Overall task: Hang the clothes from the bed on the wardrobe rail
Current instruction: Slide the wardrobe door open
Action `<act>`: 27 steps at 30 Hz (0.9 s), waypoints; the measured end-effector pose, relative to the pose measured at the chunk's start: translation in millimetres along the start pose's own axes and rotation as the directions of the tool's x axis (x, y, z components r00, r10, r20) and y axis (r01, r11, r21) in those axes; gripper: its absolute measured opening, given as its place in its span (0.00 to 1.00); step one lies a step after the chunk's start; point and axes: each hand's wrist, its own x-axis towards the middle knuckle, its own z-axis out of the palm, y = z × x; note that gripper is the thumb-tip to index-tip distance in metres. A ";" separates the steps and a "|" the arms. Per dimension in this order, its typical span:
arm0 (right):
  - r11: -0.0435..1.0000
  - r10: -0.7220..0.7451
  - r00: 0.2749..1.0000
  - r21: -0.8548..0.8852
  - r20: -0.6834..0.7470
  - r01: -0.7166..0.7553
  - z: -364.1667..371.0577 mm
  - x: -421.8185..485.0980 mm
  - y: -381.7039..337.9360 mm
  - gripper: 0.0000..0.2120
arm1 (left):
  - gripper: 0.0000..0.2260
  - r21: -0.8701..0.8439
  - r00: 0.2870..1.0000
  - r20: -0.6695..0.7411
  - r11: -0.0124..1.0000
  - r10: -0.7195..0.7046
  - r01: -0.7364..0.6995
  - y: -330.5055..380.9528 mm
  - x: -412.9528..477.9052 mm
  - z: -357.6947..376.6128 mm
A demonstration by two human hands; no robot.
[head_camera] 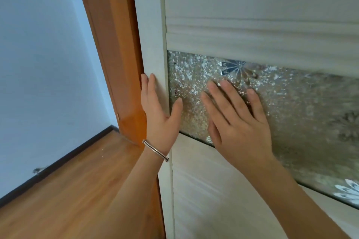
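A pale wardrobe sliding door [252, 2] fills the right of the head view, with a band of patterned frosted glass [303, 106] across its middle. My left hand [157, 110], a silver bangle on its wrist, lies flat on the door's left edge strip, fingers apart, holding nothing. My right hand [239, 120] presses flat on the glass panel, fingers spread. The door looks closed against the orange-brown wooden side post [116, 44]. No clothes, bed or rail are in view.
A white wall [38, 64] stands at the left with a dark skirting board along its foot. Wooden floor [77, 190] runs below it up to the wardrobe's base. A small dark object [37, 170] sits at the skirting.
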 end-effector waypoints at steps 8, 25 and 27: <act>0.998 0.001 0.999 -0.067 -0.035 -0.003 -4.4 -5.3 5.7 0.20 | 0.33 -0.195 0.965 -0.053 0.950 -0.259 0.244 19.7 21.1 -9.3; 0.889 0.417 0.900 -0.149 -0.129 -0.434 -77.0 -72.6 56.8 0.28 | 0.22 -0.431 0.909 0.278 0.886 0.311 -0.172 86.8 -64.1 49.2; 0.850 0.483 0.868 -0.176 -0.120 -0.497 -91.3 -86.2 68.9 0.30 | 0.20 -0.494 0.859 0.323 0.845 0.397 -0.204 100.1 -74.6 65.8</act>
